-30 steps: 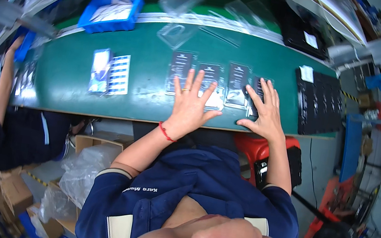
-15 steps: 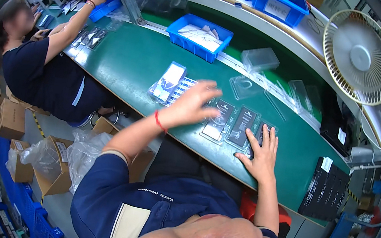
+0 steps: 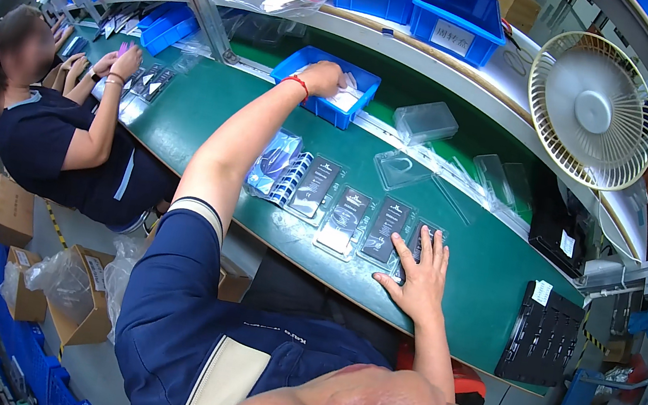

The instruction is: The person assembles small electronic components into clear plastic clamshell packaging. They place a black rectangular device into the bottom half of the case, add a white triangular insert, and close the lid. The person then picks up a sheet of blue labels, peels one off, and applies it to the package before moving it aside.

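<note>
My left hand [image 3: 323,78] reaches into a blue bin [image 3: 282,77] of white paper-like pieces [image 3: 344,98]. Its fingers point down among them, and their tips are hidden. Flat with fingers spread, my right hand [image 3: 418,282] rests over the rightmost black battery [image 3: 425,239]. More black flat batteries in clear plastic trays form a row to its left: one battery [image 3: 387,230] beside the hand, a second battery [image 3: 345,216], and a third battery [image 3: 316,185]. At the row's left end lie a blue-and-white packet [image 3: 273,163] and a blue-and-white patterned sheet [image 3: 290,181].
Clear plastic cases [image 3: 426,123] lie behind the batteries. A black tray [image 3: 543,336] sits at the right end of the green table [image 3: 211,114]. Above are a shelf with blue bins [image 3: 458,20] and a fan [image 3: 593,113]. A co-worker [image 3: 58,129] works at left.
My left hand has moved forward from above the batteries into the blue bin. The right hand stays on the rightmost battery. The co-worker's raised arm has come back from a bin.
</note>
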`<action>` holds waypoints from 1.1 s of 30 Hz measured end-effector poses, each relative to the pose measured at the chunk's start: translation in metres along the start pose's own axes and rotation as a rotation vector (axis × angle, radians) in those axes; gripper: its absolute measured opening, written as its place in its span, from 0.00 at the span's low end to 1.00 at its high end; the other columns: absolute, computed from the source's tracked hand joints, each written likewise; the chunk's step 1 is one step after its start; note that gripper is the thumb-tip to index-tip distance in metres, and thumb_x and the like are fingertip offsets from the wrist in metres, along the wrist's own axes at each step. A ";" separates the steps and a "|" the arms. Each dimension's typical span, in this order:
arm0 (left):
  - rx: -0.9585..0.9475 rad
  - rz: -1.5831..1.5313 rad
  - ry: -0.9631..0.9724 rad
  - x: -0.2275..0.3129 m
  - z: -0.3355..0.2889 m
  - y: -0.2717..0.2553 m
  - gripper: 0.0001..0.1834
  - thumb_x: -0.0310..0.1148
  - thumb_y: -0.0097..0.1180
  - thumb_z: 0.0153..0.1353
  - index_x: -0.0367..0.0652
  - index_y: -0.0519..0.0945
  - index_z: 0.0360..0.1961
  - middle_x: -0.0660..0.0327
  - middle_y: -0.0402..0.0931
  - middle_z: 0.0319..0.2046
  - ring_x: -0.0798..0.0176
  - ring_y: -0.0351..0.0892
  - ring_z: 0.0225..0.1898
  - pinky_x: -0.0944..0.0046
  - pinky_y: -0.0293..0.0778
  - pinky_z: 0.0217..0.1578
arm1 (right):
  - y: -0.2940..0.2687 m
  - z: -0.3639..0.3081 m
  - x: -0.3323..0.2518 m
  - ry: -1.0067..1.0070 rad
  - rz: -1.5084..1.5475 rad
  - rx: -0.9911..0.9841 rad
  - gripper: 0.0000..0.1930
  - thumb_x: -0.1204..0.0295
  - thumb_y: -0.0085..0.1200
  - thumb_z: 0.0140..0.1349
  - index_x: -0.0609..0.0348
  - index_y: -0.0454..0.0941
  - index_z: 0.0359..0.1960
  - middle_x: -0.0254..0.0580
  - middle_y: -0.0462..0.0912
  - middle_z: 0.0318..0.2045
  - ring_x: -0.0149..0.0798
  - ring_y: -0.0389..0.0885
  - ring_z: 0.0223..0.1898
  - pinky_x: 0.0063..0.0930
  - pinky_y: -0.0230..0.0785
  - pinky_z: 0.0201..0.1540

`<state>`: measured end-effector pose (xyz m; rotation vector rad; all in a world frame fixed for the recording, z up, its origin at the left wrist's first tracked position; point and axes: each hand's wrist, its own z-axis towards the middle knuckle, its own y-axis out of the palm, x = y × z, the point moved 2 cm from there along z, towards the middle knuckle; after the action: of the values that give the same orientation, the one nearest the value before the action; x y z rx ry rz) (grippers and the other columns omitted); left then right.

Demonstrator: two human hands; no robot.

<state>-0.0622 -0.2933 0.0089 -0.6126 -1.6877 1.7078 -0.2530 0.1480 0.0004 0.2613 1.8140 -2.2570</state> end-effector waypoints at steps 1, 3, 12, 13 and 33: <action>0.038 -0.047 0.006 -0.004 0.001 0.003 0.16 0.31 0.58 0.51 0.44 0.85 0.42 0.50 0.82 0.41 0.45 0.80 0.45 0.54 0.74 0.50 | 0.000 0.000 0.000 0.000 -0.002 0.001 0.39 0.42 0.65 0.45 0.32 0.72 0.62 0.58 0.58 0.67 0.65 0.49 0.70 0.64 0.44 0.67; 0.144 -0.050 0.021 -0.004 -0.001 0.001 0.12 0.31 0.56 0.54 0.45 0.86 0.38 0.49 0.82 0.38 0.45 0.81 0.42 0.53 0.75 0.48 | -0.001 -0.001 0.000 0.001 -0.006 0.005 0.39 0.43 0.65 0.45 0.33 0.72 0.62 0.58 0.59 0.67 0.65 0.49 0.70 0.64 0.44 0.67; 0.352 -1.395 -0.448 0.012 -0.060 -0.036 0.05 0.26 0.53 0.62 0.38 0.78 0.39 0.58 0.78 0.31 0.60 0.81 0.32 0.61 0.83 0.34 | -0.007 -0.001 0.001 0.017 0.085 0.013 0.43 0.43 0.67 0.43 0.39 0.70 0.63 0.60 0.59 0.66 0.66 0.49 0.69 0.64 0.40 0.68; 0.327 -1.514 -0.457 0.016 -0.069 -0.036 0.06 0.25 0.53 0.62 0.38 0.77 0.40 0.59 0.77 0.31 0.62 0.80 0.32 0.62 0.84 0.34 | -0.009 -0.001 0.002 0.030 0.115 0.011 0.44 0.43 0.67 0.42 0.40 0.70 0.64 0.61 0.58 0.66 0.66 0.49 0.69 0.64 0.38 0.68; 0.505 -1.855 -0.588 0.127 -0.259 0.014 0.11 0.22 0.44 0.68 0.38 0.65 0.50 0.46 0.77 0.44 0.49 0.84 0.41 0.61 0.85 0.32 | 0.079 0.158 -0.075 0.282 1.229 0.086 0.04 0.74 0.62 0.57 0.62 0.84 0.29 0.38 0.85 0.24 0.24 0.77 0.22 0.20 0.67 0.24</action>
<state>0.0376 -0.0232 -0.0063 1.4210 -1.1009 0.6793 -0.1573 -0.0170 -0.0186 1.3195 1.0697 -1.4037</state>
